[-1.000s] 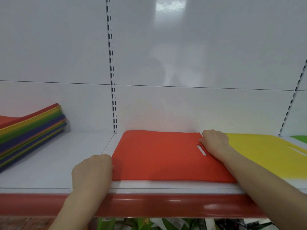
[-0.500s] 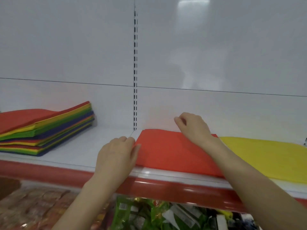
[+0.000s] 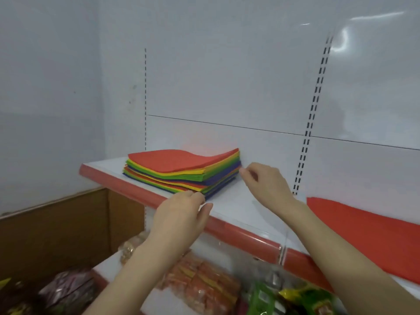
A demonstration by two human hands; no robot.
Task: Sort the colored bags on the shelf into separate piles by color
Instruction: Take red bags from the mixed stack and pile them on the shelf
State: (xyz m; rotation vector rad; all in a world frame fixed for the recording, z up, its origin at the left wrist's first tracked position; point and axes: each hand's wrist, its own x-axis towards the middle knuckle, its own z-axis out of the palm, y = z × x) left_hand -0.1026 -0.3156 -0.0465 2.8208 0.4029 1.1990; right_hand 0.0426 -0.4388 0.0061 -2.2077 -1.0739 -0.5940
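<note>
Red bag [image 3: 375,228], right end beyond the frame.

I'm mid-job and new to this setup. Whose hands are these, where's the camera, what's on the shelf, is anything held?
No machine here: a person's two bare hands, filmed by one head-worn camera looking forward and down. The left hand and right hand reach two corners of a mixed stack of colored bags, red on top, on the white shelf. Whether the fingers already grip it is unclear. A red bag lies apart to the right. Below sit packaged goods.
</note>
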